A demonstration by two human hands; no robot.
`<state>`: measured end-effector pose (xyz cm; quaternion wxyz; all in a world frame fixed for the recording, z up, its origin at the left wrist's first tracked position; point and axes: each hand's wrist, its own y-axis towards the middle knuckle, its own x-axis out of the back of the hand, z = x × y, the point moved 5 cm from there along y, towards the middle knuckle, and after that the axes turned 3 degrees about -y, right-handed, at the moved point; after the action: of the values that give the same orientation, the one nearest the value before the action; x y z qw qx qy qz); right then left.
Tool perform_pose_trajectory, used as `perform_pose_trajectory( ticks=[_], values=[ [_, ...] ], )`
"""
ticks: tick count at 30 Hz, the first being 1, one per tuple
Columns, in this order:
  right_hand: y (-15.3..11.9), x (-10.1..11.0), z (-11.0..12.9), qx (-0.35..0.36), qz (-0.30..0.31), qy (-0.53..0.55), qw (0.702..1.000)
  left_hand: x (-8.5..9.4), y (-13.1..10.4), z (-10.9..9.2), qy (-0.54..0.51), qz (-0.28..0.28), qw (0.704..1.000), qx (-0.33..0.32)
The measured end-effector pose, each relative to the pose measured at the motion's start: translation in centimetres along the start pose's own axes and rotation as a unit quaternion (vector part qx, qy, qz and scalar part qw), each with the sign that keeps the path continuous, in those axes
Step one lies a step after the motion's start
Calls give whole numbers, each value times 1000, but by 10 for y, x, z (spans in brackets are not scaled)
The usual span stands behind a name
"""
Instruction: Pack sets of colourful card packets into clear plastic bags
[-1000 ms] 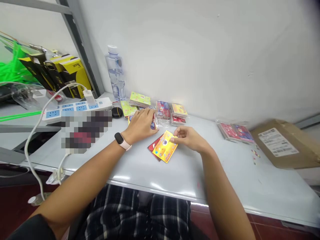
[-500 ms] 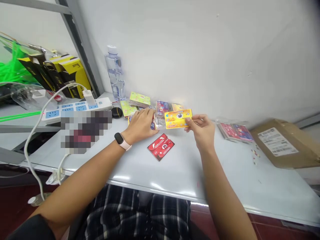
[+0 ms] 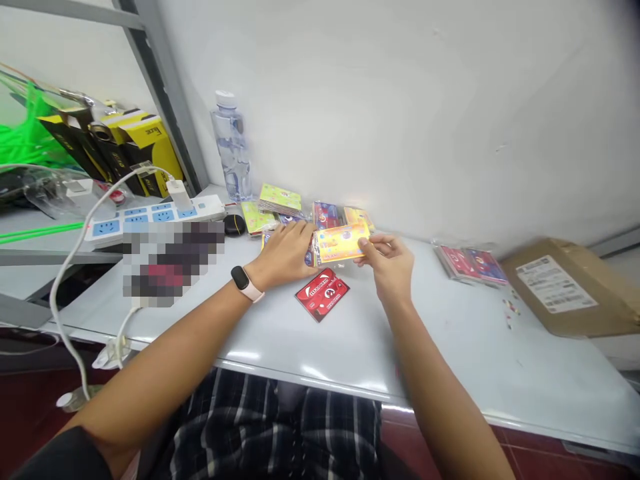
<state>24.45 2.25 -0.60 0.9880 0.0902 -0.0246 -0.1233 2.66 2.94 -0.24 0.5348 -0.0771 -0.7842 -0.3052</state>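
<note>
In my right hand [image 3: 393, 263], thumb and fingers pinch the right end of a yellow printed card [image 3: 343, 242]. My left hand [image 3: 287, 253] is closed over a clear plastic packet [image 3: 309, 257] with blue printing, much of it hidden under the palm. The card's left end meets the packet beside my left fingers; whether it is inside the plastic I cannot tell. A red printed card [image 3: 323, 295] lies flat on the table just in front of my left hand. Behind the hands lie green card packs [image 3: 280, 197], a blue-and-red pack [image 3: 326, 215] and an orange-yellow pack [image 3: 358, 217].
Red and blue card packs [image 3: 470, 264] lie at right beside a cardboard box [image 3: 570, 287]. A water bottle [image 3: 231, 147] stands against the wall. On the left are a white power strip [image 3: 155, 217], a cable [image 3: 75, 260] and a small black case [image 3: 234, 225].
My right hand has moved left with the yellow card, bringing its left end against the packet at my left hand. My left hand has hardly shifted.
</note>
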Motion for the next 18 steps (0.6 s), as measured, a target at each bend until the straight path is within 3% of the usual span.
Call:
perform_pose_trajectory(
  ticks=[3,5,10,12,15,18],
  values=[
    [-5,-13,-6,-27,42,25,998,1,0,1,-3,-6,1000,8],
    [-11,-26,-7,-30,103,16,994,1,0,0,-3,-9,1000,10],
    [-28,-46,-8,4,227,-53,973,0,0,-3,7,1,1000,7],
    [-29,-44,-7,32,225,-82,970,0,0,-2,7,0,1000,13],
    [-26,-35,-6,54,174,-105,978,1,0,1,4,-8,1000,27],
    [-27,-37,-2,94,204,-141,964,1,0,0,0,-8,1000,19]
  ],
)
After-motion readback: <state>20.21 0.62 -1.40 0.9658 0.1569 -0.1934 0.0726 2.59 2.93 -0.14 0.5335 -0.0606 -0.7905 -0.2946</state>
